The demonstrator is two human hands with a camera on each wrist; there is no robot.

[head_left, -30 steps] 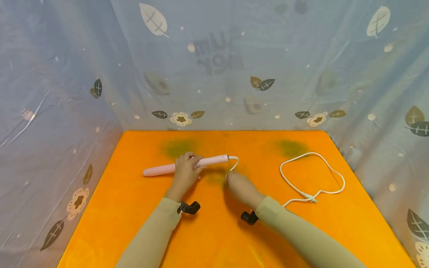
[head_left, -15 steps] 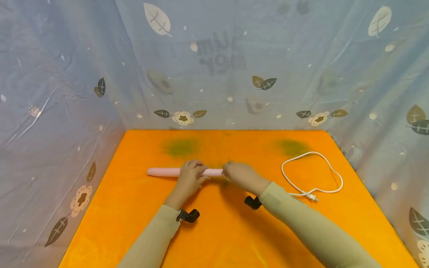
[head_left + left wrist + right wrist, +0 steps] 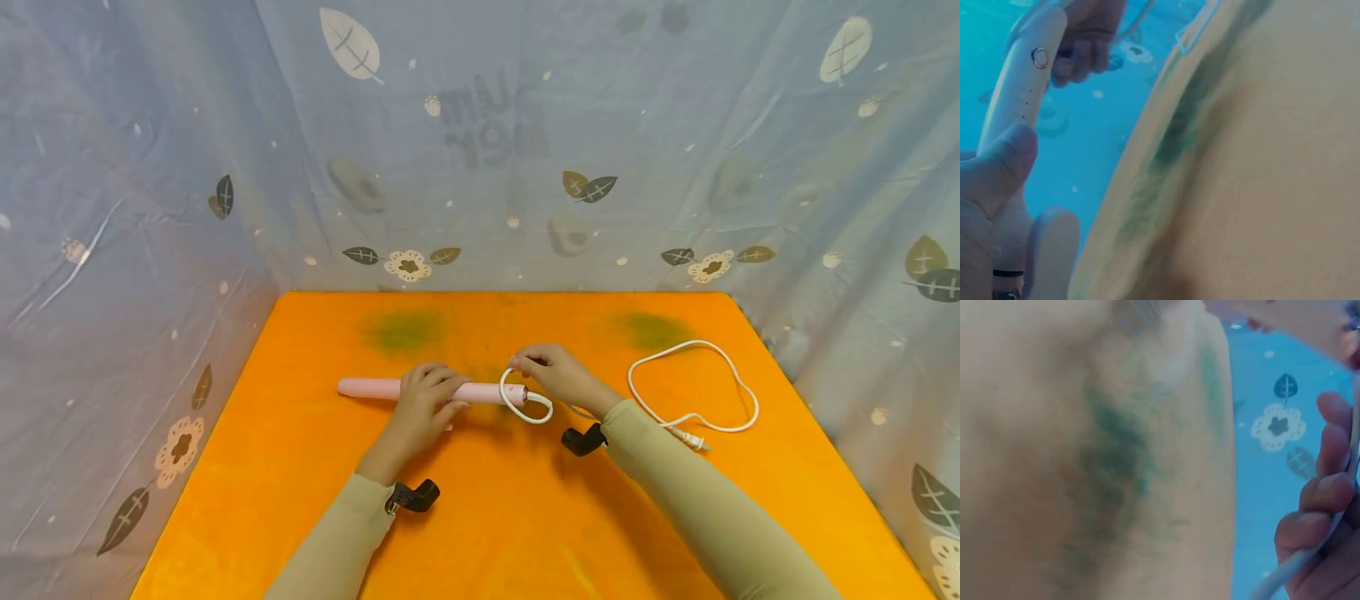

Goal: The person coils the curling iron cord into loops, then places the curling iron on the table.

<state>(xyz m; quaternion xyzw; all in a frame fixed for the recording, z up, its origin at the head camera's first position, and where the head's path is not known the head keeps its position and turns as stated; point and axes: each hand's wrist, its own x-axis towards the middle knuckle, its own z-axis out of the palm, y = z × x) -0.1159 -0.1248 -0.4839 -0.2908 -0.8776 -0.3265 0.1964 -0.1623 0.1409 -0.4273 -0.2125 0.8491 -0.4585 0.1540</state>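
Note:
A pink curling iron (image 3: 371,388) extends left to right across the middle of the table in the head view. My left hand (image 3: 423,406) grips it around its middle. In the left wrist view the thumb lies along the handle (image 3: 1019,94), below a round button and a row of small dots. My right hand (image 3: 558,372), just beyond the handle's right end, pinches the white cord (image 3: 534,422) between thumb and fingertips. From the handle's end the cord bends back in a loop that crosses over the handle. In the right wrist view the cord (image 3: 1285,572) runs along my curled fingers.
More of the white cord (image 3: 738,377) lies in a wide loop on the right of the orange table (image 3: 480,533), with its plug (image 3: 697,443) near my right sleeve. A patterned curtain (image 3: 480,167) encloses the table's back and sides.
My right hand has moved from below the handle's end, across it, to above right, bringing the cord over the handle in a loop. The curling iron has turned nearly level and shifted slightly right.

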